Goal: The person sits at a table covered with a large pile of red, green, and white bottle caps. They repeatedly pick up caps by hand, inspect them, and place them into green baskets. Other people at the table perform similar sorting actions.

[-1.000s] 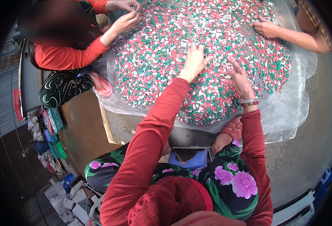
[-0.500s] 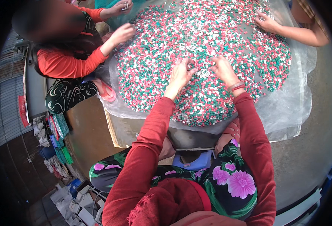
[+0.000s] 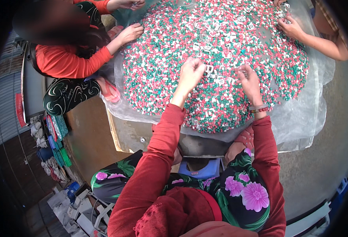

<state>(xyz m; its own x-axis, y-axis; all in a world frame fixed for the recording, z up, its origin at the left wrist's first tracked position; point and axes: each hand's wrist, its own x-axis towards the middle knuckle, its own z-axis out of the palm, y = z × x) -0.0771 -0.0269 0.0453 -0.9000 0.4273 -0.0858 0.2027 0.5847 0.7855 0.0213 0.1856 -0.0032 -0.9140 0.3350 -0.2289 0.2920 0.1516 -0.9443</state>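
A broad heap of small red, green and white plastic pieces lies in front of me on a clear plastic sheet. My left hand is over its near middle, fingers pinched together. At those fingertips is a white plastic buckle-like piece, partly hidden by the fingers. To the right, my right hand hovers low over the heap, its fingers bent and a little apart, with nothing clear between them. Other white slotted pieces rest on the heap between my hands.
At the left, a co-worker in an orange top has a hand at the heap's edge. Another person's hand works at the far right. A blue plastic stool stands between my legs. Cloth bundles lie at the left.
My right hand has moved right and slightly nearer me. My left hand has closed its fingers by a white piece. The far-right person's hand has shifted right.
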